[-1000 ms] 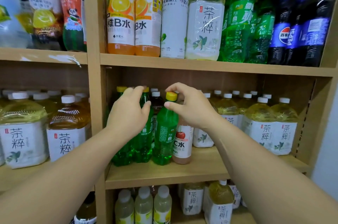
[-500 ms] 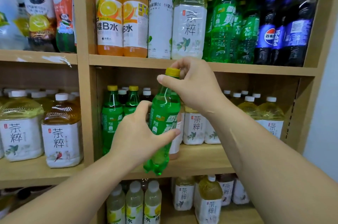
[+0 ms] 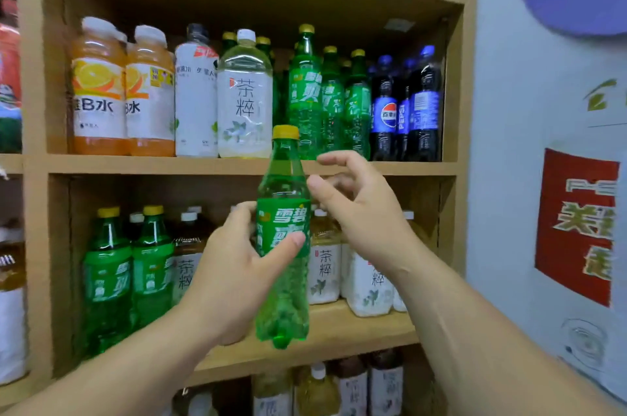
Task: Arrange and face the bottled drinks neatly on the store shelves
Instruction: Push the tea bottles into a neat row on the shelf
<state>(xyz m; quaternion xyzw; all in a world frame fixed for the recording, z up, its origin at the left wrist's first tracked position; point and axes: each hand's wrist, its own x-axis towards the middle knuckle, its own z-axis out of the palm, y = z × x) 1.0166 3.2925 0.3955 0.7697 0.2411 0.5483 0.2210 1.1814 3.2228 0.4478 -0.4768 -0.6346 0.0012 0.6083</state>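
My left hand (image 3: 237, 266) grips a green soda bottle (image 3: 284, 297) with a yellow cap by its labelled middle, holding it upright in front of the middle shelf (image 3: 325, 334). My right hand (image 3: 359, 212) hovers just right of the bottle's neck, fingers loosely spread and off the bottle. Two matching green bottles (image 3: 130, 276) stand at the left of the middle shelf. More green soda bottles (image 3: 325, 100) stand on the shelf above.
The upper shelf (image 3: 203, 165) carries orange vitamin drinks (image 3: 122, 93), a white bottle, a pale tea bottle (image 3: 245, 100) and dark cola bottles (image 3: 403, 107). Tea bottles (image 3: 359, 276) fill the middle shelf's right side. A wall with a red poster (image 3: 576, 225) stands to the right.
The green bottle came off the middle shelf and rose in front of it. My right hand let go of its cap; my left hand now holds it alone. The view tilted upward.
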